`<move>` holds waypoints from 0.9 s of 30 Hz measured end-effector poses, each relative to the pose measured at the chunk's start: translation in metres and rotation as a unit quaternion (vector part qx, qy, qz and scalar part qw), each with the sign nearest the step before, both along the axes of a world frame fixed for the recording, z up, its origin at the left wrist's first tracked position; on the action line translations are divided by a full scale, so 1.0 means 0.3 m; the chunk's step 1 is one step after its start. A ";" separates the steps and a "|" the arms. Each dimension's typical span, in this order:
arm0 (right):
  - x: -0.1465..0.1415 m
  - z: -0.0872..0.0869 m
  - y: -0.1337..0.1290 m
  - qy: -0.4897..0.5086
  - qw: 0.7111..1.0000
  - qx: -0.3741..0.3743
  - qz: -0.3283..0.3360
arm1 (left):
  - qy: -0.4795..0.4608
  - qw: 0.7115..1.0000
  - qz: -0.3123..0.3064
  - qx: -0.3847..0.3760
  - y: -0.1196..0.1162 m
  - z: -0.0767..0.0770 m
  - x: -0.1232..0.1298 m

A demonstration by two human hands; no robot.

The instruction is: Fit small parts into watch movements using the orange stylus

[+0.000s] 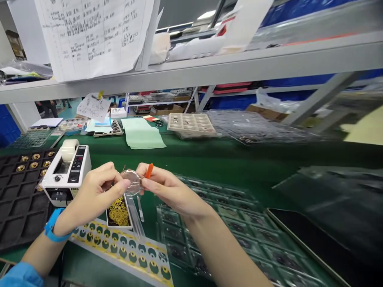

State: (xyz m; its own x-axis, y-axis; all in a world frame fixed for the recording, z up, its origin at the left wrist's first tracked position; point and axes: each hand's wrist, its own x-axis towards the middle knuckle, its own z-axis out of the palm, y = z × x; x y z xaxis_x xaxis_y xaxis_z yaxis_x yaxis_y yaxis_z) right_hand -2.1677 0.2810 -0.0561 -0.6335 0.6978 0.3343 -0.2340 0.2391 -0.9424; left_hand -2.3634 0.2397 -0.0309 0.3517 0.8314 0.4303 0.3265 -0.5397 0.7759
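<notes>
A round clear, shiny piece is held between my two hands above the green table. My left hand pinches its left edge between thumb and fingers. On the other side, my right hand grips the right edge, and an orange strip sticks up from between its fingers. Below the hands lies a small white box with yellow rings, next to a clear plastic strip. A sheet of yellow and green stickers is spread in front of the box.
A white tape dispenser stands at left beside a black compartment tray with gold pieces. Clear trays and a dark flat device lie at right. Behind are green paper, a beige tray and a grey shelf beam.
</notes>
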 end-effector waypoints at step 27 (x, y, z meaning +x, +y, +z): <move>0.004 -0.022 0.011 0.069 0.997 -0.013 0.045 | -0.057 0.995 -0.078 -0.021 0.030 -0.016 0.004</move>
